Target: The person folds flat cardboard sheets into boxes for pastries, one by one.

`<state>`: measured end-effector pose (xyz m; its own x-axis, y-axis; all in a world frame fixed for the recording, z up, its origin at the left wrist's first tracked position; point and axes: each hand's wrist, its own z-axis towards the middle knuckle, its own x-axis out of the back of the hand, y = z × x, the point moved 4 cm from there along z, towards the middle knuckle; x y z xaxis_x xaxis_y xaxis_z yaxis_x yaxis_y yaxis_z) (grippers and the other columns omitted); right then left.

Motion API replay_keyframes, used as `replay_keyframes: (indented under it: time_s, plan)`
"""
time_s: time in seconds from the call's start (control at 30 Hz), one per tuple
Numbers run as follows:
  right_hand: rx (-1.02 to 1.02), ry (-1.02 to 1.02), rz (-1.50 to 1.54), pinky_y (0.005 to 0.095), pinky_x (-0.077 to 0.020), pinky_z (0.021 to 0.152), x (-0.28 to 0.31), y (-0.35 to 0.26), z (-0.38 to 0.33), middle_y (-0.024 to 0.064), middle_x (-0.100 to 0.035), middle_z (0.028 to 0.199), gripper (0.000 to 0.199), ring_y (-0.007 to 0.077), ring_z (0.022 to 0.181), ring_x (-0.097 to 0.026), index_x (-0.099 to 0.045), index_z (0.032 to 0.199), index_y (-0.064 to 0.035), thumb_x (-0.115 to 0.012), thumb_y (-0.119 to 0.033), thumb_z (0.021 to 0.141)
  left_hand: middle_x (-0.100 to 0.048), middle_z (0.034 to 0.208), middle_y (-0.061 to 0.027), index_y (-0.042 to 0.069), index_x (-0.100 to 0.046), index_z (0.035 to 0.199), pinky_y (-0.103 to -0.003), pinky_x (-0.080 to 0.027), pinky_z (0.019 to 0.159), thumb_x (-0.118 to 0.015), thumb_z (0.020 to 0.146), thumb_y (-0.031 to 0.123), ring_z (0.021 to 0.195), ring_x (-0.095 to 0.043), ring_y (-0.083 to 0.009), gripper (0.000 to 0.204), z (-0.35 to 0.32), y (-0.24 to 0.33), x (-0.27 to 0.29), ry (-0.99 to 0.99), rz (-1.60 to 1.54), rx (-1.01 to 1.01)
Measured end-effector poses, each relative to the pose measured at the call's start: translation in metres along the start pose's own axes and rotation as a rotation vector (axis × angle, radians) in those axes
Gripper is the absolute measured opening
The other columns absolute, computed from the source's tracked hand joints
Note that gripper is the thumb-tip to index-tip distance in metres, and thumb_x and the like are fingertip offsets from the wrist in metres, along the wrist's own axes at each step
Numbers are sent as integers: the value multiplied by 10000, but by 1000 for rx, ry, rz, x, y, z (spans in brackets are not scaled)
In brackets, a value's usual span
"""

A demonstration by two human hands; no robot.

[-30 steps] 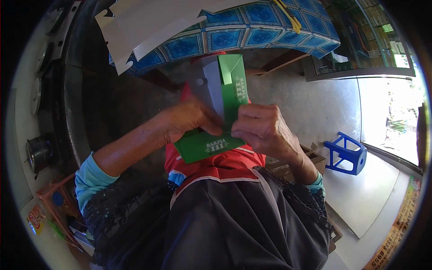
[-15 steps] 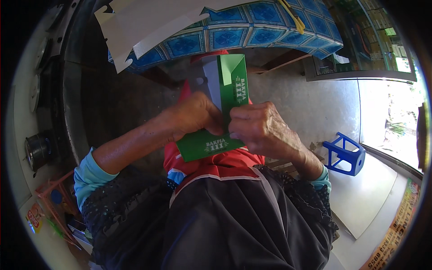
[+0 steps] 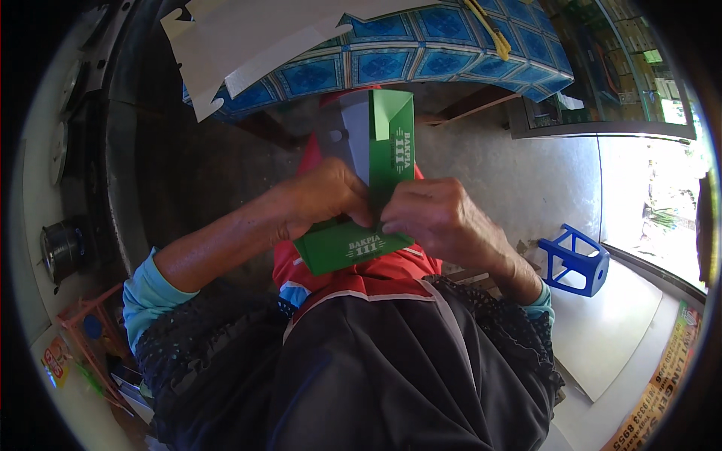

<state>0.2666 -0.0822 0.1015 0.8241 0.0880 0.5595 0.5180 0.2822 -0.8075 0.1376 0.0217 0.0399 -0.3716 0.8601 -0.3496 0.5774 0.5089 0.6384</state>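
Evidently mid-fold: green cardboard box (image 3: pixel 366 188) held at frame centre, above lap. Left hand (image 3: pixel 325 197) pinched grey inner flap; right hand (image 3: pixel 435 219) gripped green side panel, fingers closed on card. Next move likely called for tucking flap squarely. Flat white cardboard sheets (image 3: pixel 248 37) lay on tabletop (image 3: pixel 421 56), upper frame.

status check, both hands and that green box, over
Left hand and right hand both gripping green cardboard box, partly folded, grey inside showing. Held over lap. Nothing between hands and box; blue-tiled table beyond.
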Motion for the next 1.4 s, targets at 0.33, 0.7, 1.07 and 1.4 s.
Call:
replay_keyframes:
  time_s: [0.33,0.7,1.07,1.4]
  plan:
    - [19,14,-158,388,-510,615,-2,-7,0,98,-604,867,174,300,757,-647,-606,896,-25,-700,21,757,-692,789,-109,-43,-700,891,-312,-516,602,-669,717,22,648,-651,-171,188,-4,-11,4,-24,-225,32]
    - [-45,-258,71,438,-503,636,-12,16,-2,102,-613,683,178,315,727,-654,-634,826,-36,-734,2,684,-721,909,-101,-11,-694,1008,-329,-524,790,-686,765,77,851,-683,-186,258,-12,-40,-10,-112,-352,101]
    - [71,314,-194,341,-511,625,7,-32,12,120,-594,953,348,256,762,-624,-676,992,-48,-817,-198,712,-700,822,-105,-41,-719,914,-280,-545,658,-728,815,31,708,-664,-159,123,-35,3,-5,272,-367,-248]
    - [-6,452,-887,354,-500,631,-14,-31,-12,152,-546,1071,396,265,839,-555,-665,1105,-31,-693,-62,711,-696,952,-98,-19,-696,962,-331,-552,757,-676,893,53,856,-670,-181,102,3,30,-19,268,-710,-517]
